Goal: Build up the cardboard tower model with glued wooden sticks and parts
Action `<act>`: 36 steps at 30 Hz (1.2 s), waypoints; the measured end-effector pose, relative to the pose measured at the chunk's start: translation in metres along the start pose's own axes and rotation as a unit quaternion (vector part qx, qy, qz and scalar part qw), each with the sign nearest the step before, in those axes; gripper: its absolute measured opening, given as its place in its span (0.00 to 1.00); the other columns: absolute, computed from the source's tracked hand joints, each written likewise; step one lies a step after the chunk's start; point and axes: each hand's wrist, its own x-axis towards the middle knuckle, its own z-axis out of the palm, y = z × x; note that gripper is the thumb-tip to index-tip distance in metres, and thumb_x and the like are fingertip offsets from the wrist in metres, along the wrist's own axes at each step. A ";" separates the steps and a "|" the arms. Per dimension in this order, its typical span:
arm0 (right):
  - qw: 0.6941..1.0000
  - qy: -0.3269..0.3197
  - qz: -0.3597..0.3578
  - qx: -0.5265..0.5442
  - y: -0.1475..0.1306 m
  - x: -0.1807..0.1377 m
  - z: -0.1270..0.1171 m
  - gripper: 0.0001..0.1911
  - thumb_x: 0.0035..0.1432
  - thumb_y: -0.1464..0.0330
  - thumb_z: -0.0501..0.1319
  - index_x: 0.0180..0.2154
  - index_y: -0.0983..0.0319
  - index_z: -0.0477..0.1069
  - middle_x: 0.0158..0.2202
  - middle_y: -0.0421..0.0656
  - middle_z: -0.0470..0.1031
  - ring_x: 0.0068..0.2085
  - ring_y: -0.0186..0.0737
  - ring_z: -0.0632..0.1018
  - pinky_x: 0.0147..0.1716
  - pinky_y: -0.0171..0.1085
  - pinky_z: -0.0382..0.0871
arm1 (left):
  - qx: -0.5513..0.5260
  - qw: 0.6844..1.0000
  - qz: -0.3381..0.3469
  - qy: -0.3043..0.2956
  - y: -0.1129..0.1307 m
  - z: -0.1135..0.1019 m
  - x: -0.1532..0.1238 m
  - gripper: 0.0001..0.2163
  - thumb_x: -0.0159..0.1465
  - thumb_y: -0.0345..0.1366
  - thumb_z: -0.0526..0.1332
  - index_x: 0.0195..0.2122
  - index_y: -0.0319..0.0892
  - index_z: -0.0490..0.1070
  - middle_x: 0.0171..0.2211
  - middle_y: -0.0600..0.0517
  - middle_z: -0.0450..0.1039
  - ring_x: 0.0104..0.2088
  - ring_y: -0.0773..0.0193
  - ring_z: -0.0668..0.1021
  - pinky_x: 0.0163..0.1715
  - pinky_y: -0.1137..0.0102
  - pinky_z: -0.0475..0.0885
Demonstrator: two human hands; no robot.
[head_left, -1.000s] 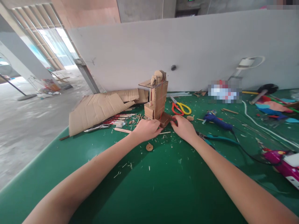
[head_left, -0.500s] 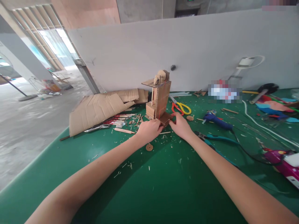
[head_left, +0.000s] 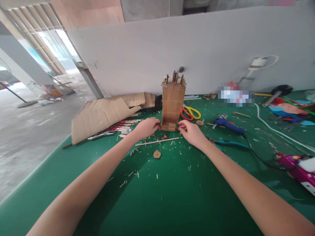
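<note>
"What's the setting?"
"A pale grey panel (head_left: 137, 52) stands behind a green worktop (head_left: 147, 203) strewn with wood shavings."
"And the work?"
"An upright, boxy brown cardboard tower (head_left: 174, 101) stands on the worktop near the panel, between the two hands."
"What is the left hand (head_left: 149, 127) doing?"
"Its fingers are curled at the left edge of the tower's low base. I can't tell whether they pinch it."
"The right hand (head_left: 189, 131)?"
"Bent fingertips at the base's right edge; again, I can't tell if they grip."
"Anything nearer us?"
"A thin pale wooden stick (head_left: 157, 141), then a small round cardboard disc (head_left: 155, 156). Scissors with red and yellow handles (head_left: 189, 107) lie just right of the tower."
</note>
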 end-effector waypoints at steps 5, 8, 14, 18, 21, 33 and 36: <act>0.999 -0.009 -0.010 -0.045 -0.003 0.001 -0.006 0.06 0.58 0.69 0.54 0.32 0.61 0.69 0.28 0.45 0.75 0.30 0.41 0.76 0.31 0.38 0.66 | -0.016 1.000 0.014 0.012 -0.002 0.006 0.002 0.10 0.63 0.36 0.50 0.38 0.42 0.69 0.38 0.49 0.73 0.39 0.59 0.75 0.37 0.68 0.68; 0.997 -0.023 -0.032 -0.067 -0.006 0.001 -0.008 0.06 0.58 0.72 0.54 0.31 0.62 0.69 0.29 0.45 0.75 0.31 0.41 0.75 0.31 0.37 0.63 | -0.004 1.000 0.014 0.013 -0.002 0.007 0.002 0.10 0.63 0.35 0.49 0.36 0.42 0.69 0.37 0.49 0.72 0.38 0.59 0.75 0.35 0.68 0.68; 0.994 -0.040 -0.053 -0.089 -0.005 0.003 -0.007 0.09 0.60 0.72 0.52 0.33 0.61 0.70 0.31 0.44 0.75 0.33 0.41 0.75 0.32 0.35 0.61 | -0.007 0.999 0.036 0.013 -0.004 0.010 0.005 0.09 0.63 0.32 0.49 0.31 0.41 0.67 0.32 0.48 0.72 0.35 0.60 0.75 0.34 0.69 0.67; 0.992 -0.043 -0.059 -0.102 -0.003 0.005 -0.005 0.10 0.61 0.71 0.51 0.34 0.61 0.71 0.33 0.45 0.76 0.35 0.42 0.75 0.33 0.36 0.61 | -0.019 0.998 0.057 0.024 -0.006 0.012 0.006 0.09 0.63 0.33 0.49 0.31 0.41 0.67 0.32 0.48 0.71 0.35 0.61 0.74 0.34 0.68 0.67; 0.991 -0.046 -0.060 -0.107 -0.003 0.005 -0.005 0.10 0.61 0.71 0.51 0.33 0.61 0.71 0.33 0.45 0.75 0.35 0.42 0.75 0.33 0.36 0.61 | -0.022 0.998 0.059 0.023 -0.008 0.012 0.005 0.09 0.64 0.34 0.49 0.32 0.41 0.67 0.33 0.49 0.71 0.35 0.61 0.74 0.35 0.69 0.67; 0.993 -0.043 -0.053 -0.100 -0.004 0.002 -0.003 0.11 0.61 0.71 0.49 0.38 0.62 0.69 0.36 0.47 0.73 0.37 0.42 0.74 0.38 0.38 0.65 | 0.008 1.000 0.024 -0.014 -0.004 0.009 0.004 0.12 0.65 0.38 0.45 0.34 0.43 0.66 0.37 0.49 0.69 0.35 0.61 0.74 0.30 0.70 0.66; 0.992 -0.018 -0.061 -0.107 -0.010 -0.003 -0.003 0.19 0.57 0.71 0.52 0.51 0.61 0.63 0.47 0.50 0.67 0.36 0.40 0.74 0.35 0.39 0.67 | 0.004 1.000 0.015 -0.022 -0.004 0.009 0.006 0.12 0.65 0.37 0.45 0.35 0.43 0.66 0.38 0.48 0.70 0.36 0.60 0.74 0.33 0.68 0.67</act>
